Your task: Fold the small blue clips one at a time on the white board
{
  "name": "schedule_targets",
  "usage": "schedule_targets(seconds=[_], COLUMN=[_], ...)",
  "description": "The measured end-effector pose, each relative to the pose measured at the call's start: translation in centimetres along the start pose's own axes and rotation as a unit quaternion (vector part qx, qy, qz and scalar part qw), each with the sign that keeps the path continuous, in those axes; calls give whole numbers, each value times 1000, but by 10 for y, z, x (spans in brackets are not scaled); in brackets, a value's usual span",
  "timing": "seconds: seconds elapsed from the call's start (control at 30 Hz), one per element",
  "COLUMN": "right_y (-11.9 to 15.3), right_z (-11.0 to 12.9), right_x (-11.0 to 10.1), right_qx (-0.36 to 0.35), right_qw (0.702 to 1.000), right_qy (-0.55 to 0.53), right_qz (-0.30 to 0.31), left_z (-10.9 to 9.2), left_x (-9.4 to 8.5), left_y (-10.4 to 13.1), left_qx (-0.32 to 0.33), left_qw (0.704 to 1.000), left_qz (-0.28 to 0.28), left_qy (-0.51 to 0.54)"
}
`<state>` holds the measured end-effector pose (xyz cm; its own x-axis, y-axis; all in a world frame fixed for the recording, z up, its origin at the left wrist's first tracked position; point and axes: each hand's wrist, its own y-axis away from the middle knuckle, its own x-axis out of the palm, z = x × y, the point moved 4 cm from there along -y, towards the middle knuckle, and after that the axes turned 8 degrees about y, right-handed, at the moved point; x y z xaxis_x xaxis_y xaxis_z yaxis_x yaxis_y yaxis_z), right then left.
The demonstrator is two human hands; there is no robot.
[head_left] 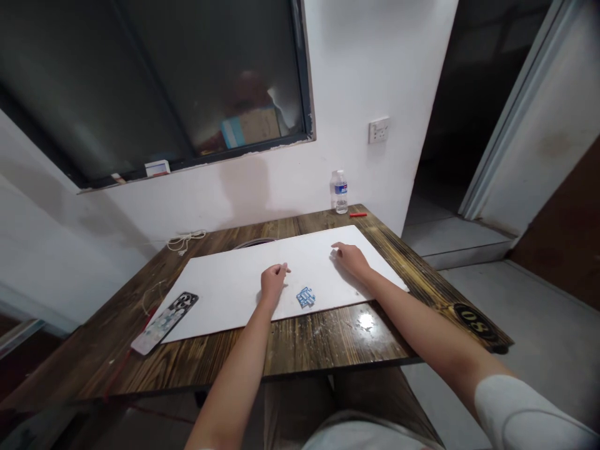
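A white board (234,287) lies on the dark wooden table. My left hand (273,280) is over its middle, thumb and fingers pinched together; anything between them is too small to make out. To the right, my right hand (349,257) is over the board with its index finger stretched out and nothing visible in it. A small pile of blue and white pieces (306,297) lies near the board's front edge, between the hands and nearer the left one. Neither hand touches the pile.
A patterned phone-like object (166,322) rests across the board's left end. White cable (186,239) lies at the table's back left. Along the back right stand a water bottle (341,194) and, beside it, a red stick-like item (359,215). A round number plate (474,319) marks the right corner.
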<state>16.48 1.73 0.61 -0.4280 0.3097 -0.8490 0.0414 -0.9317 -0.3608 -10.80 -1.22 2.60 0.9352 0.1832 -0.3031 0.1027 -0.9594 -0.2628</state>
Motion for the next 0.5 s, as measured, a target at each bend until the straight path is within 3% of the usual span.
schedule_targets(seconds=[0.13,0.27,0.5], right_y=[3,13,44], right_z=[21,57,104], right_x=[7,13,10], right_qx=[-38,-105,-280], right_qw=[991,975,935], right_qy=[-130,-191,-182], right_qz=[-3,43,118], left_z=[3,4,1], left_x=[-1,-1,1], left_y=[-2,-4,-1], left_qx=[4,34,7], left_qw=[1000,999,1000], left_qz=[-2,1,8], left_qy=[-8,-35,-1])
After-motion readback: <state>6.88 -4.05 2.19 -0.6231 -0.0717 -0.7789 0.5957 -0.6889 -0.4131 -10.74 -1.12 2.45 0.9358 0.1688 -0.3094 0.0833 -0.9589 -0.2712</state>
